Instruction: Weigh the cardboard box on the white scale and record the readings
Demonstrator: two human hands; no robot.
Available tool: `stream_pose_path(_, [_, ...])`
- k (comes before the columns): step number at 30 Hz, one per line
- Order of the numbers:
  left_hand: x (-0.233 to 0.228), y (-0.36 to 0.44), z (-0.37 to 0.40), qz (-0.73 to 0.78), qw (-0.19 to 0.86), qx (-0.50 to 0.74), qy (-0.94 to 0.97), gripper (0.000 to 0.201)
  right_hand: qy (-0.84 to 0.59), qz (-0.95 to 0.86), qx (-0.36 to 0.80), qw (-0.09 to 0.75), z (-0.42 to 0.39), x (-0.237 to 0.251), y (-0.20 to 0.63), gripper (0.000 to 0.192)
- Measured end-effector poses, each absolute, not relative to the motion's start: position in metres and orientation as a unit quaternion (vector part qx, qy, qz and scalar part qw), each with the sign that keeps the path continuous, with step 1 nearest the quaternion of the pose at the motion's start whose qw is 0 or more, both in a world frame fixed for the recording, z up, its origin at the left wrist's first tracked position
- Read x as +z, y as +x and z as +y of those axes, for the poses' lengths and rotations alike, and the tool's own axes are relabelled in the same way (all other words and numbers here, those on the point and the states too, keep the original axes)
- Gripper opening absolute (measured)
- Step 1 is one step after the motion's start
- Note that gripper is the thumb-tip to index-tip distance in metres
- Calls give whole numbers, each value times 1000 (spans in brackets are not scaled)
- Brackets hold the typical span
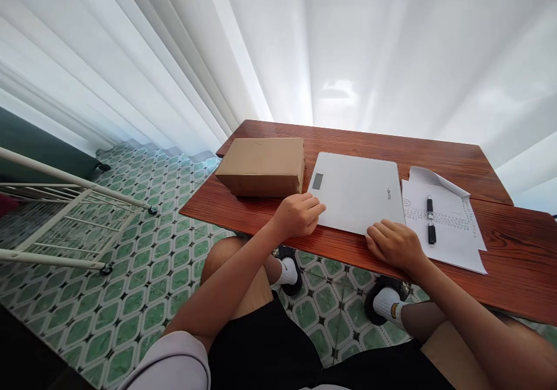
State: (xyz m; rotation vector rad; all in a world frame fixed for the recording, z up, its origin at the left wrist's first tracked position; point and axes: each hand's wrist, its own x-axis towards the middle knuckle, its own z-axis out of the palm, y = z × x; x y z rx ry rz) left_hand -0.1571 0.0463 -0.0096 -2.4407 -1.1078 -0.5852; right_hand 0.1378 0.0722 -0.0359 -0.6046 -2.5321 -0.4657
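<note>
— Middle of the frame?
— Flat white scale (359, 192), lying on the wooden counter (513, 251), small grey display window near its upper left corner, faint lettering near its right edge.

— And the left hand (299, 215)?
— Loosely curled, fingers together, resting against the lower left corner of the scale, fingertips on its edge. Touching rather than gripping, as far as can be told.

— The right hand (395, 244)?
— Lower centre-right, knuckles up, fingers bent and close together, pressed on the near edge of the scale by its lower right corner. Clamped on nothing visible; whether fingertips hook under the edge cannot be told.

— Left of the scale?
— Brown cardboard box (262, 165), closed, just beside the scale's left edge, near the counter's left corner.

— To the right?
— Printed sheets of paper (452, 239), top corner curled up, just beside the scale's right edge. Black pen (430, 220) lying on them, pointing up and down in the frame.

— Further out?
— White curtain (304, 47) filling the upper frame behind the counter. Green patterned floor tiles (143, 262) at lower left, with a white metal rack (65, 204) at far left. Bare knees, black shorts, white socks and dark shoes below the counter edge, at the bottom of the frame.
</note>
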Motion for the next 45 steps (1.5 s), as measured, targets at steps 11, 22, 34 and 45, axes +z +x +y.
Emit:
stream_pose_path(11, [5, -194, 52, -434, 207, -316, -818, 23, -176, -928, -241, 223, 72, -32, 135, 30])
stream_pose_path(22, [25, -256, 51, -517, 273, -509, -632, 35, -316, -896, -58, 307, 94, 5, 49, 18])
stream_pose_path(34, [17, -295, 52, -623, -31, -695, -357, 48, -419, -710, 440, 356, 128, 4, -51, 89])
stream_pose_path(45, [0, -308, 50, -584, -318, -703, -253, 54, -422, -716, 470, 297, 120, 0, -68, 78])
